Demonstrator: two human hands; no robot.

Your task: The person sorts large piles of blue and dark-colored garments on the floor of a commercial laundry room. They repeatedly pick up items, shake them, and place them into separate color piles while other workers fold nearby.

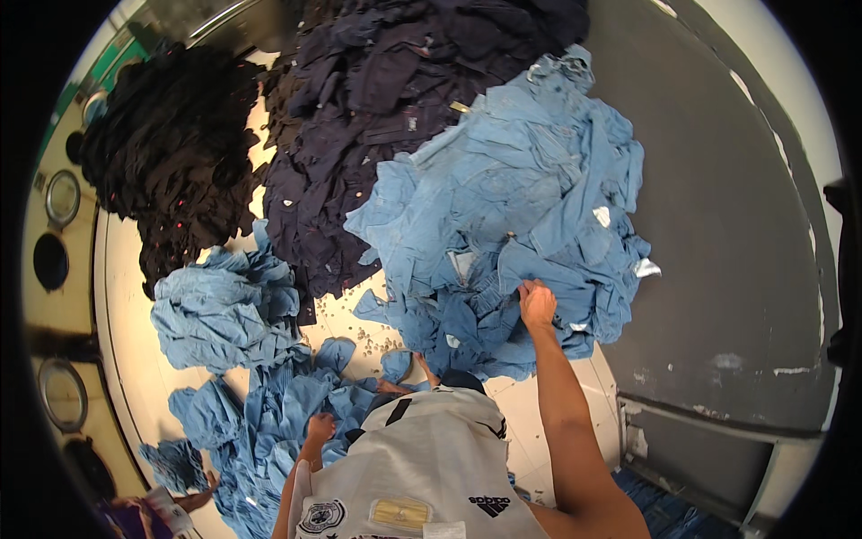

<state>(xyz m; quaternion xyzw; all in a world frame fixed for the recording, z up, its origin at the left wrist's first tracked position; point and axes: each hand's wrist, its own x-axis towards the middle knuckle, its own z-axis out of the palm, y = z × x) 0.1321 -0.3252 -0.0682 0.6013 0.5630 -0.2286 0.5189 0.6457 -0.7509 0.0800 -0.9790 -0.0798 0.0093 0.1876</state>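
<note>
A large heap of light blue denim garments (503,171) fills the middle and right of the floor. Stretched forward over its near edge, my right hand (537,304) is closed, its fingers pinching a fold of a denim garment (516,265). My left hand (321,427) is low beside my body, curled closed against a lower spread of blue denim garments (269,409). Whether cloth is inside that fist is hidden. Left of the large heap lies a smaller mound of light blue denim (224,310).
Dark navy garments (332,180) and a black pile (171,144) lie further back. Small pebble-like bits (382,344) dot the tiled floor. Round-doored machines (63,198) line the left; a grey wall (709,225) bounds the right. Another person's arm (199,496) reaches in lower left.
</note>
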